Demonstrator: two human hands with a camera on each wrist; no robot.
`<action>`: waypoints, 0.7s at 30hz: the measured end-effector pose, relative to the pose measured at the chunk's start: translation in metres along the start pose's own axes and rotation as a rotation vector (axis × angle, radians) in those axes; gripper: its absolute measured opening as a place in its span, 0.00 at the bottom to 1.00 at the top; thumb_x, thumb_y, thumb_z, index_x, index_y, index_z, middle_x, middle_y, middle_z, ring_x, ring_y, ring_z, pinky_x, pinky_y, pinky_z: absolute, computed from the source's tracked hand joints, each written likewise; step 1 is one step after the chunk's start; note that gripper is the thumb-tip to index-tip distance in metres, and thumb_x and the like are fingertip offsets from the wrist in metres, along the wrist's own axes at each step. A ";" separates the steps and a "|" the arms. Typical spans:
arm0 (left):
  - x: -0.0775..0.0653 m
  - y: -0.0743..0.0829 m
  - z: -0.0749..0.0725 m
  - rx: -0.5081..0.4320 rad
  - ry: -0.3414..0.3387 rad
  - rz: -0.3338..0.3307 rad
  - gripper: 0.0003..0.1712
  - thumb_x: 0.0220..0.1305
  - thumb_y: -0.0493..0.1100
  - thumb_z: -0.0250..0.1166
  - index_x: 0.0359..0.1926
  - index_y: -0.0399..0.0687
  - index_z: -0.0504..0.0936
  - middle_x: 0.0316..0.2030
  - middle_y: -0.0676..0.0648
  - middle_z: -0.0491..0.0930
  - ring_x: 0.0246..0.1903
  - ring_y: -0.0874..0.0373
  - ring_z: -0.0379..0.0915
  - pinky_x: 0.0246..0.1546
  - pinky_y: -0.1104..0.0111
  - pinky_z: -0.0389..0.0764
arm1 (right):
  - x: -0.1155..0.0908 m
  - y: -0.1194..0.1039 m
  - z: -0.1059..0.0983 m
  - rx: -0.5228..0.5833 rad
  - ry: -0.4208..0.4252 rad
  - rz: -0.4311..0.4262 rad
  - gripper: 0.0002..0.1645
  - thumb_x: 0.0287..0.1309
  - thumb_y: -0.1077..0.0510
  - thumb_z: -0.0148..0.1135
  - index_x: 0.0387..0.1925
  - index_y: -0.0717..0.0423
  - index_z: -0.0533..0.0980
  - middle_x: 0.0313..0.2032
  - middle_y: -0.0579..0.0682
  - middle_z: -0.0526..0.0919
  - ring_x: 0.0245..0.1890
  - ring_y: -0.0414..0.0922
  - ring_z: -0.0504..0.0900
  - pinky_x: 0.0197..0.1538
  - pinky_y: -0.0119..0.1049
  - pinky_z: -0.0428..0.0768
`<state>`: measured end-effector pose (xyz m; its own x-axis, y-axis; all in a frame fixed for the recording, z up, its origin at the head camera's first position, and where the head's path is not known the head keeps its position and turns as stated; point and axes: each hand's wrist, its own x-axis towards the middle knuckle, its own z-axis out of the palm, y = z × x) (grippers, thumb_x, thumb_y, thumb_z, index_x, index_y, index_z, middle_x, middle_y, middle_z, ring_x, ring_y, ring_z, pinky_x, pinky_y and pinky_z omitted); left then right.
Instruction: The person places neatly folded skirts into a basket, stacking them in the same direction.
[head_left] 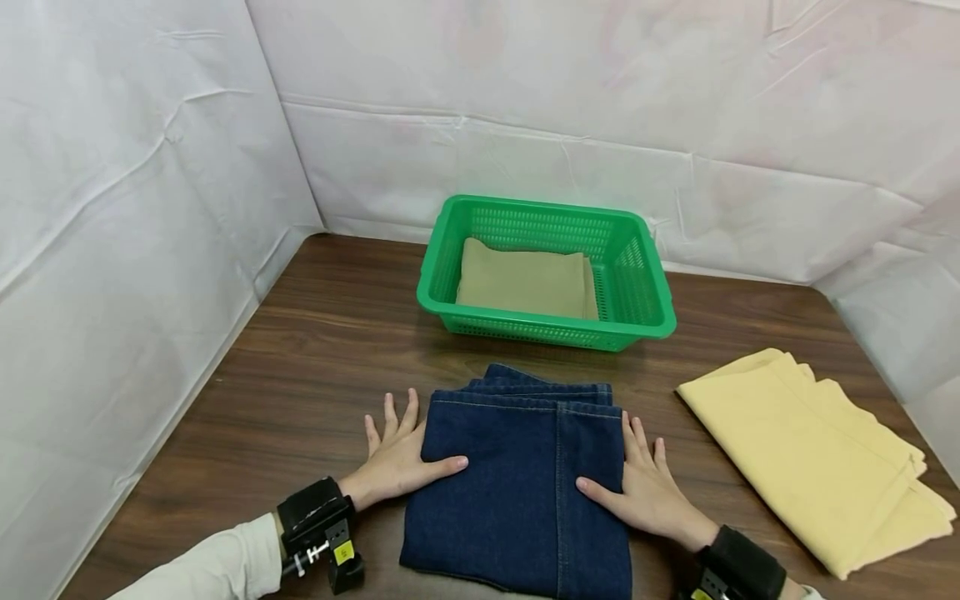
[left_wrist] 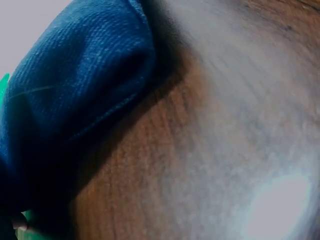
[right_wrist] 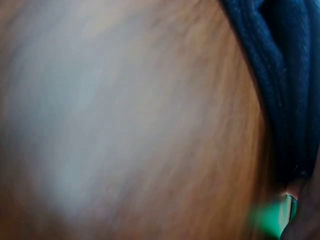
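Note:
A folded pair of dark blue denim jeans (head_left: 517, 492) lies on the table in front of me, its stitched edges at the far side. My left hand (head_left: 397, 462) rests against its left edge, fingers spread on the wood and thumb lying on the denim. At the opposite edge is my right hand (head_left: 648, 492), with its thumb on top of the cloth and straight fingers along the side. Both wrist views show the jeans (left_wrist: 85, 65) close up, with little of either hand visible.
Beyond the jeans stands a green plastic basket (head_left: 547, 325) holding a folded khaki cloth (head_left: 525, 279). A folded yellow cloth (head_left: 810, 458) lies on the right of the brown wooden table (head_left: 300, 350). White sheeting (head_left: 525, 83) walls the table at the back and sides.

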<state>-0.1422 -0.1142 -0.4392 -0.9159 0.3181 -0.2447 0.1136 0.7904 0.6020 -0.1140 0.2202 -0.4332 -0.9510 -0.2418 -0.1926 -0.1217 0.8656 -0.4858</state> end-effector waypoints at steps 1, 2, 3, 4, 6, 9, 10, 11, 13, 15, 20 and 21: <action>0.000 0.001 0.000 -0.014 0.002 0.010 0.50 0.52 0.71 0.55 0.70 0.57 0.49 0.68 0.36 0.29 0.64 0.37 0.10 0.54 0.37 0.19 | 0.000 0.000 0.000 0.018 0.003 -0.005 0.57 0.53 0.34 0.55 0.61 0.80 0.51 0.67 0.70 0.34 0.67 0.63 0.30 0.59 0.66 0.30; 0.000 0.002 0.001 -0.036 0.002 0.019 0.49 0.52 0.70 0.56 0.70 0.57 0.50 0.68 0.36 0.29 0.64 0.37 0.10 0.55 0.37 0.19 | 0.000 -0.001 0.000 0.037 0.003 -0.014 0.57 0.53 0.35 0.55 0.64 0.77 0.47 0.67 0.70 0.34 0.67 0.63 0.29 0.59 0.66 0.30; 0.000 0.003 0.001 -0.059 0.003 0.028 0.49 0.53 0.69 0.56 0.70 0.56 0.50 0.68 0.35 0.29 0.64 0.37 0.11 0.55 0.37 0.20 | 0.000 -0.001 0.000 0.057 0.001 -0.026 0.57 0.54 0.36 0.55 0.66 0.73 0.44 0.67 0.70 0.33 0.67 0.63 0.29 0.59 0.66 0.29; 0.000 0.005 0.001 -0.086 0.002 0.035 0.48 0.53 0.68 0.57 0.70 0.55 0.50 0.68 0.35 0.30 0.64 0.37 0.12 0.55 0.37 0.20 | 0.000 -0.002 0.001 0.077 -0.002 -0.038 0.56 0.54 0.37 0.55 0.67 0.71 0.44 0.67 0.70 0.33 0.67 0.64 0.29 0.59 0.66 0.29; 0.000 0.008 0.001 -0.162 0.002 0.042 0.49 0.54 0.64 0.59 0.70 0.51 0.49 0.68 0.33 0.31 0.64 0.36 0.13 0.56 0.38 0.21 | 0.001 -0.003 0.001 0.115 -0.009 -0.065 0.53 0.55 0.40 0.55 0.67 0.69 0.45 0.67 0.71 0.33 0.66 0.65 0.28 0.58 0.66 0.28; -0.001 0.014 0.001 -0.265 -0.003 0.051 0.50 0.55 0.59 0.60 0.70 0.43 0.46 0.68 0.31 0.33 0.65 0.36 0.15 0.58 0.40 0.22 | 0.002 -0.005 0.001 0.170 -0.023 -0.082 0.51 0.56 0.42 0.56 0.67 0.69 0.45 0.66 0.72 0.35 0.66 0.65 0.28 0.58 0.66 0.27; -0.001 0.015 0.001 -0.307 -0.012 0.060 0.50 0.56 0.57 0.60 0.70 0.41 0.45 0.68 0.31 0.34 0.65 0.36 0.15 0.59 0.41 0.23 | 0.002 -0.005 0.001 0.188 -0.030 -0.078 0.52 0.56 0.43 0.56 0.67 0.70 0.45 0.66 0.72 0.36 0.66 0.65 0.27 0.59 0.65 0.27; -0.001 0.016 0.002 -0.352 -0.019 0.070 0.49 0.57 0.56 0.60 0.70 0.40 0.44 0.68 0.32 0.36 0.66 0.37 0.16 0.60 0.42 0.24 | 0.002 -0.006 0.001 0.209 -0.039 -0.073 0.52 0.56 0.43 0.56 0.67 0.70 0.44 0.66 0.72 0.37 0.66 0.65 0.27 0.59 0.65 0.26; -0.002 0.019 0.002 -0.438 -0.036 0.089 0.47 0.59 0.52 0.59 0.70 0.38 0.43 0.68 0.33 0.38 0.66 0.39 0.19 0.62 0.43 0.27 | 0.001 -0.008 0.000 0.254 -0.056 -0.057 0.52 0.56 0.45 0.57 0.67 0.72 0.42 0.66 0.73 0.37 0.66 0.65 0.26 0.59 0.64 0.26; -0.002 0.021 0.003 -0.558 -0.063 0.112 0.46 0.61 0.49 0.58 0.70 0.38 0.42 0.68 0.34 0.41 0.67 0.40 0.27 0.64 0.45 0.34 | 0.000 -0.009 -0.002 0.300 -0.077 -0.047 0.52 0.56 0.47 0.57 0.66 0.72 0.41 0.66 0.74 0.36 0.65 0.64 0.24 0.60 0.63 0.25; -0.003 0.024 0.005 -0.817 -0.130 0.147 0.42 0.65 0.45 0.55 0.70 0.42 0.40 0.68 0.37 0.46 0.66 0.43 0.44 0.63 0.48 0.49 | -0.001 -0.013 -0.006 0.416 -0.135 -0.037 0.54 0.59 0.51 0.55 0.65 0.74 0.32 0.65 0.73 0.26 0.64 0.65 0.20 0.60 0.62 0.23; -0.004 0.025 0.005 -0.859 -0.146 0.140 0.41 0.65 0.45 0.54 0.70 0.42 0.40 0.68 0.37 0.48 0.66 0.43 0.46 0.63 0.49 0.50 | -0.001 -0.013 -0.007 0.433 -0.149 -0.032 0.54 0.60 0.51 0.54 0.65 0.73 0.29 0.65 0.72 0.24 0.64 0.65 0.20 0.60 0.62 0.23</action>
<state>-0.1342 -0.0932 -0.4273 -0.8501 0.4928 -0.1857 -0.1617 0.0913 0.9826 -0.1137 0.2117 -0.4210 -0.8934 -0.3536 -0.2770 0.0098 0.6013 -0.7990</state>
